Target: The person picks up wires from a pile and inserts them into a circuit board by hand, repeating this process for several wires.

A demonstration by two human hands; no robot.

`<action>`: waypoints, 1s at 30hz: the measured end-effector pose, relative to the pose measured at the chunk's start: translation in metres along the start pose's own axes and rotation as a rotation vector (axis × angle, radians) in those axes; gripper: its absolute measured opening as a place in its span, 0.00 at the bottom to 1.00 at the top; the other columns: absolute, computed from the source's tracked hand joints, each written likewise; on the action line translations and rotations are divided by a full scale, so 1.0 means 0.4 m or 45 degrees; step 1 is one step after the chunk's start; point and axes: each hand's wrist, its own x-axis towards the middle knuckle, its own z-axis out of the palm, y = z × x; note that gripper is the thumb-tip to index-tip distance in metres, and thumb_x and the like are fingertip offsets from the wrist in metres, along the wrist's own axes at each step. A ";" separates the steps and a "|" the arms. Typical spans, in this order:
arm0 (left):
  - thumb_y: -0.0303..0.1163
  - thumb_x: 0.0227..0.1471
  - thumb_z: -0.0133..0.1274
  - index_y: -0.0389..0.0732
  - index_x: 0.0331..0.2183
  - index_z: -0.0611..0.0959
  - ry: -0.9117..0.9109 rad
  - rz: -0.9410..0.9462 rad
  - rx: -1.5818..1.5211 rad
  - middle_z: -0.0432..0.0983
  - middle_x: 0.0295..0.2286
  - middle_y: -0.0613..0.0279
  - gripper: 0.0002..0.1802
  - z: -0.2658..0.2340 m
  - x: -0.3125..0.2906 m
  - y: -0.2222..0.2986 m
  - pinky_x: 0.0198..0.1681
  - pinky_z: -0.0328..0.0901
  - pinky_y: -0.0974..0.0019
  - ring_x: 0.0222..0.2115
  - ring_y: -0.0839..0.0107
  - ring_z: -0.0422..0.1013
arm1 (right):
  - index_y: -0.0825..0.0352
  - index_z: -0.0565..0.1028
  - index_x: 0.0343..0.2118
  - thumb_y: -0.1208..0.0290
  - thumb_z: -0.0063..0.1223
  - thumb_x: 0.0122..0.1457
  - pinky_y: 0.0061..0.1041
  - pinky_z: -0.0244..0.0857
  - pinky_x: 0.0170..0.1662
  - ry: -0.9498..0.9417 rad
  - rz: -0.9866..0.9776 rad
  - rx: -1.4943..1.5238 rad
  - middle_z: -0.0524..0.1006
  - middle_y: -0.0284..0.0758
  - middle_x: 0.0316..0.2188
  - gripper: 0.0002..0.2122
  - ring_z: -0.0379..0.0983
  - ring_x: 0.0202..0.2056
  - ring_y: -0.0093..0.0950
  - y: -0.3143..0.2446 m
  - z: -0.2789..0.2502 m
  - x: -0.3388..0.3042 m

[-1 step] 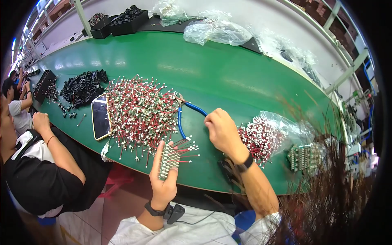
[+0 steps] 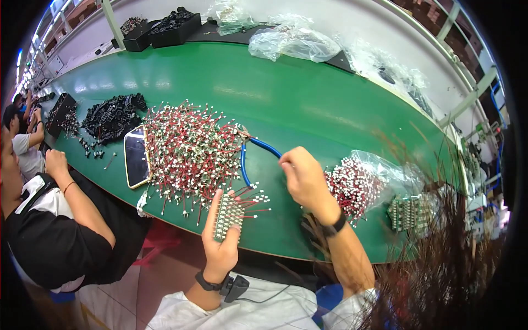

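My left hand (image 2: 221,254) grips a panel of small circuit boards (image 2: 224,217) between thumb and fingers. White connectors and red wires stick out from the panel's right side. Curled fingers close my right hand (image 2: 306,177) at the outer handle tip of blue-handled cutting pliers (image 2: 264,146); whether it touches them or pinches something small is hidden. The pliers lie spread open, jaws at the edge of a large heap of red-wired connectors (image 2: 190,146). Another pile of red wires with white connectors (image 2: 355,187) lies right of my right hand.
A phone (image 2: 137,157) borders the heap's left side, near a pile of black parts (image 2: 113,118). Stacked board panels (image 2: 410,213) and clear plastic (image 2: 393,170) lie at right. A black bin (image 2: 175,28) stands at the back. A co-worker's forearm (image 2: 88,206) rests at the left table edge.
My right hand has shifted slightly to the right. My left hand and the panel stay nearly still.
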 end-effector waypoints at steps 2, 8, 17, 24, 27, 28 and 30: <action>0.11 0.52 0.41 0.30 0.66 0.57 -0.008 -0.039 -0.099 0.67 0.57 0.50 0.39 0.008 0.005 -0.003 0.57 0.64 0.68 0.53 0.70 0.70 | 0.70 0.74 0.35 0.81 0.49 0.63 0.23 0.64 0.30 -0.035 0.450 0.436 0.72 0.34 0.24 0.03 0.69 0.24 0.24 -0.082 -0.060 -0.012; 0.10 0.51 0.47 0.32 0.68 0.54 -0.083 -0.172 -0.190 0.73 0.52 0.56 0.44 0.055 0.006 -0.012 0.49 0.68 0.71 0.45 0.76 0.72 | 0.69 0.78 0.42 0.85 0.52 0.58 0.22 0.68 0.29 -0.277 0.251 0.587 0.77 0.35 0.29 0.10 0.75 0.26 0.24 -0.268 -0.122 -0.090; 0.21 0.58 0.54 0.28 0.66 0.54 -0.166 0.037 0.070 0.63 0.60 0.45 0.41 0.083 -0.031 -0.061 0.56 0.65 0.64 0.54 0.64 0.68 | 0.70 0.77 0.34 0.83 0.61 0.52 0.31 0.72 0.33 -0.063 0.228 0.366 0.80 0.40 0.30 0.07 0.78 0.31 0.38 -0.289 -0.064 -0.147; 0.22 0.56 0.55 0.27 0.65 0.58 -0.145 0.134 0.198 0.66 0.57 0.43 0.39 0.096 -0.032 -0.072 0.56 0.64 0.61 0.53 0.60 0.69 | 0.70 0.76 0.34 0.82 0.61 0.52 0.31 0.71 0.33 -0.060 0.139 0.307 0.78 0.40 0.30 0.08 0.76 0.30 0.37 -0.269 -0.054 -0.159; 0.21 0.55 0.55 0.27 0.65 0.58 -0.144 0.112 0.210 0.67 0.57 0.43 0.39 0.096 -0.031 -0.072 0.56 0.64 0.61 0.53 0.59 0.69 | 0.70 0.75 0.35 0.82 0.61 0.51 0.31 0.71 0.32 -0.074 0.118 0.280 0.78 0.39 0.30 0.08 0.76 0.29 0.37 -0.271 -0.064 -0.154; 0.21 0.55 0.55 0.27 0.65 0.58 -0.154 0.108 0.221 0.67 0.57 0.43 0.40 0.097 -0.030 -0.071 0.56 0.64 0.61 0.53 0.59 0.69 | 0.70 0.75 0.35 0.83 0.61 0.51 0.31 0.71 0.32 -0.089 0.113 0.264 0.77 0.39 0.30 0.08 0.76 0.29 0.37 -0.271 -0.067 -0.153; 0.21 0.54 0.54 0.27 0.65 0.58 -0.169 0.125 0.245 0.67 0.57 0.43 0.40 0.098 -0.029 -0.074 0.57 0.64 0.61 0.54 0.59 0.68 | 0.70 0.75 0.35 0.83 0.61 0.51 0.31 0.71 0.32 -0.084 0.118 0.252 0.77 0.39 0.30 0.09 0.76 0.29 0.36 -0.268 -0.067 -0.156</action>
